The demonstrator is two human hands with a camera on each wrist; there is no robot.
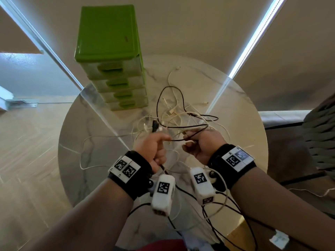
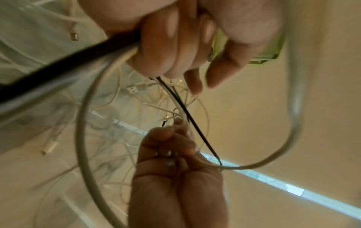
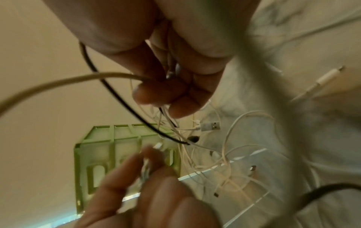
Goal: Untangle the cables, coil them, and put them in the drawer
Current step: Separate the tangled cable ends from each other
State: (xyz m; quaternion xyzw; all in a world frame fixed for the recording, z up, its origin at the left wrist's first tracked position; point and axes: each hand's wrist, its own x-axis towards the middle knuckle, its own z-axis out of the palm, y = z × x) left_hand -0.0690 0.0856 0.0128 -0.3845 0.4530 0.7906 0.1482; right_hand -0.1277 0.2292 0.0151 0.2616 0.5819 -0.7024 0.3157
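Both hands were up over the near side of the round marble table (image 1: 241,113), close together and facing each other. The left hand (image 1: 154,147) was curled into a fist around a black cable (image 1: 188,126), with a white cable (image 2: 86,138) gripped alongside it; both strands ran out from under its fingers (image 2: 168,50) toward the other hand. The right hand (image 1: 204,144) had its fingers (image 3: 156,92) and thumb pinched on the same black cable and some thin white strands.

The black cable looped away from the hands across the table, up toward the drawers and back. Under and around it lay the tangle (image 1: 174,113) of white cables, connectors sticking out here and there, a USB plug (image 3: 212,125) among them. One white cable trailed off the left of the heap toward the table edge.

The green drawer unit (image 1: 110,57) stood at the far left of the table, just beside the tangle, all its drawers closed.
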